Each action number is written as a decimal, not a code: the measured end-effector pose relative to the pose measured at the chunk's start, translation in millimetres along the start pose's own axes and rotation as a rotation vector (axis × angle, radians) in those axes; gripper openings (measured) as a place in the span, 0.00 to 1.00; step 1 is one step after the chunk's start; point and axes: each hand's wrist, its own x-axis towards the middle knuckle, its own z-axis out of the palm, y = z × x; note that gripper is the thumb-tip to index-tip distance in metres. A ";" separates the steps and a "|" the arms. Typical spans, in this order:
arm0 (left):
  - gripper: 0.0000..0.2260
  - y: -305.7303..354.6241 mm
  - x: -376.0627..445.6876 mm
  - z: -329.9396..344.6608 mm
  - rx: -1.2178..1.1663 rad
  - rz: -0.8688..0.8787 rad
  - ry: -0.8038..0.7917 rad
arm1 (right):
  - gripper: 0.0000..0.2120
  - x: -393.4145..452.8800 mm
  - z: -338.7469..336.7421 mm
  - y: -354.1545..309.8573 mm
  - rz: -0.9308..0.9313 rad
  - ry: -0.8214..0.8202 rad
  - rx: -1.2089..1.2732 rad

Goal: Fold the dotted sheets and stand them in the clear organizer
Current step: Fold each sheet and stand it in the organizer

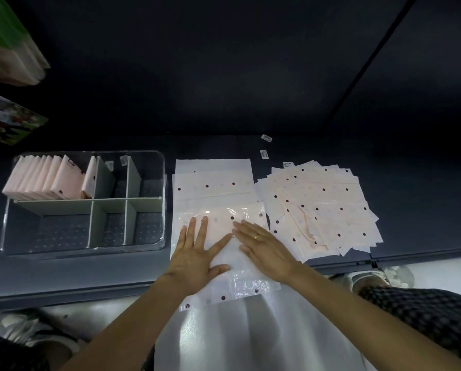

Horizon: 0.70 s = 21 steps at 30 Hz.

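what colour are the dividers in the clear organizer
Pale grey-green dividers, best seen in the head view.

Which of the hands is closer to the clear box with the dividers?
The left hand. It presses flat on the dotted sheet just right of the clear organizer. The right hand lies flat further right, beside the loose pile of sheets.

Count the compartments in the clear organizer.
6, in two rows of three. Back row: wide left one holds folded sheets, then middle and right. Front row: left, middle, right.
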 end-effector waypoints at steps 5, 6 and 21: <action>0.31 -2.1 -0.2 -5.2 -0.014 -0.005 -0.030 | 0.19 -21.5 -12.1 30.6 0.116 0.087 -0.041; 0.31 -2.3 0.2 -6.5 -0.020 -0.011 -0.038 | 0.19 -22.4 -14.1 33.1 0.127 0.096 -0.053; 0.22 14.0 1.1 -28.6 -0.139 -0.115 0.087 | 0.08 -4.6 -56.2 10.7 -0.178 0.257 -0.229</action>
